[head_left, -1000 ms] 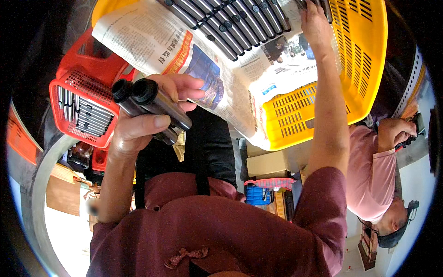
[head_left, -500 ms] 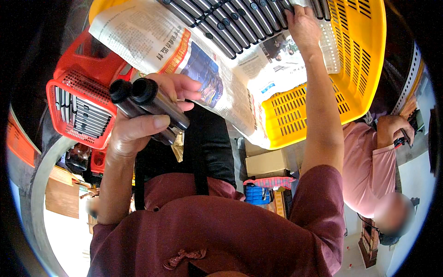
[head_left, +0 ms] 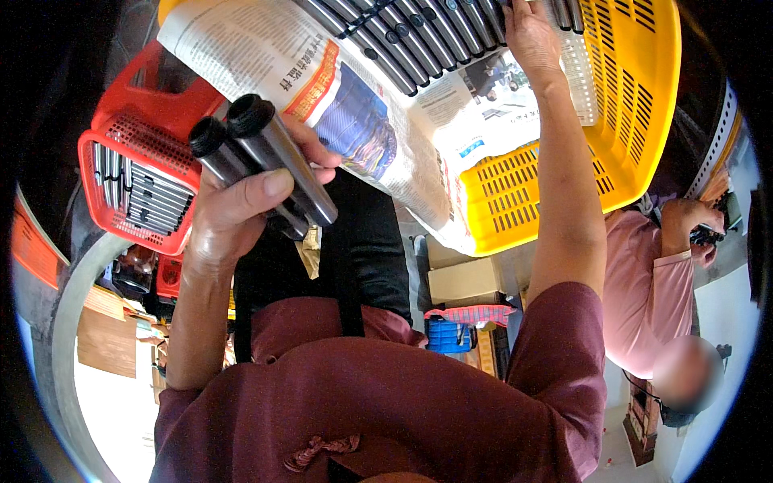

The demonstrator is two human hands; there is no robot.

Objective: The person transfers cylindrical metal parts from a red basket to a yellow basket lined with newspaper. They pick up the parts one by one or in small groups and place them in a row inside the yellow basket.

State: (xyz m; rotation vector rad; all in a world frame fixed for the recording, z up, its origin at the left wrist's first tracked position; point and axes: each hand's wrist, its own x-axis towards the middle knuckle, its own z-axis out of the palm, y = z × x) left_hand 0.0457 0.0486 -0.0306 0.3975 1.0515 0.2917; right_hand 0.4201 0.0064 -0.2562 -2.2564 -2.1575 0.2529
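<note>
My left hand [head_left: 221, 216] is closed around two dark metal tubes [head_left: 283, 165] with black ribbed caps, held side by side and tilted, caps toward the upper left. A row of similar shiny tubes [head_left: 439, 60] lies on newspaper [head_left: 241, 60] inside a large yellow basket [head_left: 503, 197]. My right hand [head_left: 533, 44] reaches over the right part of that row. Its fingers curl onto the end of a tube at the picture's upper edge, where the fingertips are partly cut off.
At the left stands a red basket [head_left: 145, 133] with more thin metal tubes [head_left: 153, 200] in it. Cardboard boxes [head_left: 463, 283] and a blue crate [head_left: 448, 336] lie below the yellow basket. A co-worker in a pink shirt [head_left: 644, 298] is at the right, hands on something dark.
My right hand has moved slightly up, toward the far side of the row. The two tubes in my left hand have spread a little apart and tipped more upright.
</note>
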